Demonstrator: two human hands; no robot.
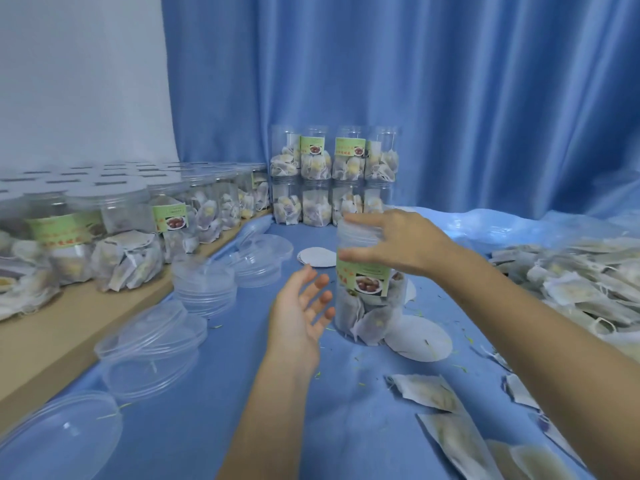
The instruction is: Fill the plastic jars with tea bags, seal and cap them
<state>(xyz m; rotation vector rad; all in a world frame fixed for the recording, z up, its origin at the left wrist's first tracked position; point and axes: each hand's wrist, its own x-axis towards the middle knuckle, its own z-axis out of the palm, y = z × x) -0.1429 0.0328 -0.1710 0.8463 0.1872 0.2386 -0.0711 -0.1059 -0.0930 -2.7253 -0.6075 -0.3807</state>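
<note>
Right hand [398, 242] — reaches in from the right, thumb and fingers curled round the upper wall and threaded neck of the plastic jar [369, 285], gripping it near the rim.

Left hand [304, 306] — palm turned toward the jar, fingers spread and relaxed, holding nothing; fingertips just beside the jar's left wall, contact cannot be told.

Plastic jar — clear, upright on the blue surface [242, 403] at centre; green label with a picture of red fruit; lower half filled with tea bags [367, 320]; mouth uncapped.

White round seal discs — one [420, 339] lying flat, touching the jar's base on the right; another [317, 257] beyond the jar, to its left.

Clear lids — a stack [204, 289] left of the left hand; further lids [152, 344] nearer the camera, one large lid [59, 438] at the lower-left corner; more [263, 258] behind the stack.

Loose tea bags — a heap [585, 282] along the right edge of the surface; several single bags [429, 391] flat at lower right. Green flecks scattered over the cloth.

Filled, capped jars — a block [114, 233] on a brown board [62, 337] along the left; a second group [334, 174], stacked two high, at the back against the blue curtain [415, 81].
</note>
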